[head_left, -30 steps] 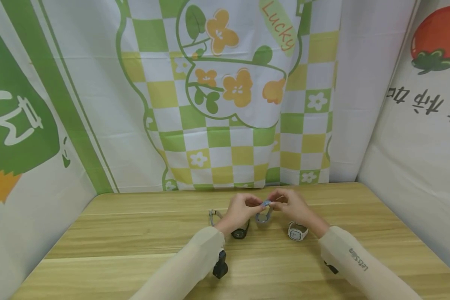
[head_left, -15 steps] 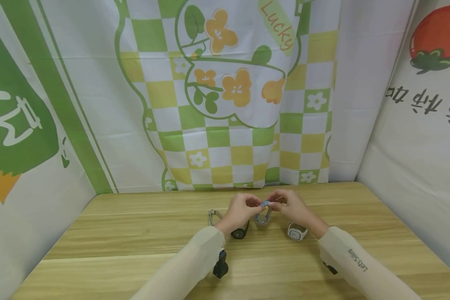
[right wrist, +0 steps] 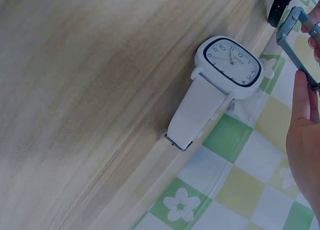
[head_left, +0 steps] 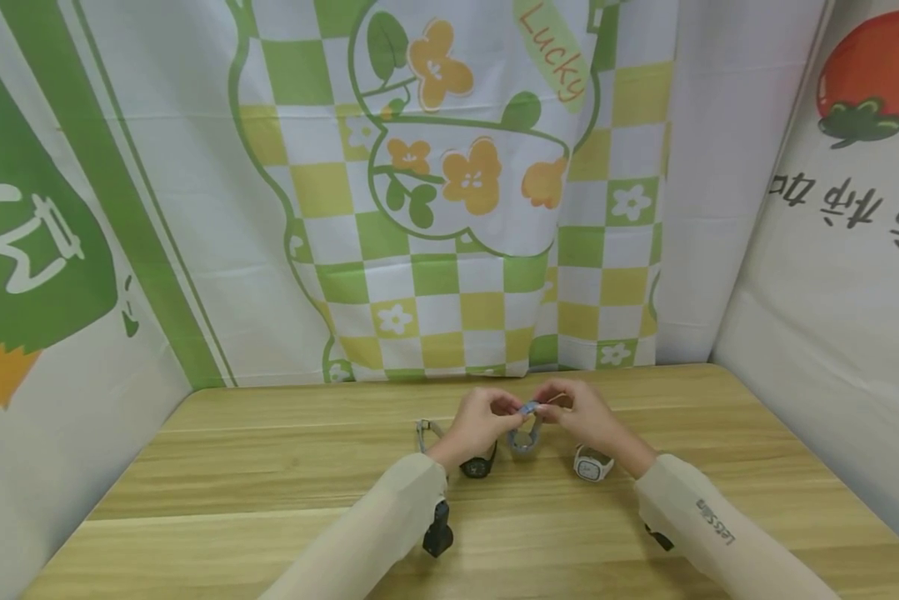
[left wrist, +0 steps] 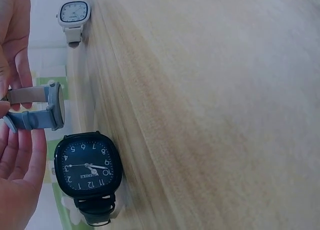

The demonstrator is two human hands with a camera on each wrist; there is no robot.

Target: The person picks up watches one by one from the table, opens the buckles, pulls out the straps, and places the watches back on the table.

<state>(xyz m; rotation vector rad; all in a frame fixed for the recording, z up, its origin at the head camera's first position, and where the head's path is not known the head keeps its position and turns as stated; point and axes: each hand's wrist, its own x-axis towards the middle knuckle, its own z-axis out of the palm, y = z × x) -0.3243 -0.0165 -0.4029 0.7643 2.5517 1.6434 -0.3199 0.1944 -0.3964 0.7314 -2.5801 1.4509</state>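
Note:
Both hands hold a blue wristwatch [head_left: 522, 443] by its strap, the case hanging below the fingers. The left hand [head_left: 479, 423] pinches one side of the strap. At the other side, the right hand [head_left: 582, 415] pinches the strap between thumb and fingers. In the left wrist view, the watch [left wrist: 57, 109] has its strap in a loop and its case side-on; the strap ends are partly hidden by fingers. A black square-faced watch [left wrist: 89, 166] sits on the table below the left hand. Near the right hand stands a white watch [right wrist: 230, 67].
A grey strap-like item [head_left: 422, 433], partly hidden, lies left of the left hand. The wooden table [head_left: 269, 483] ends at a checkered cloth [head_left: 442, 325] behind. Dark wrist devices, such as the left one [head_left: 437, 533], hang under both sleeves.
Almost nothing differs. Both hands keep their grip on the blue wristwatch in the same place, and the view shifts very slightly.

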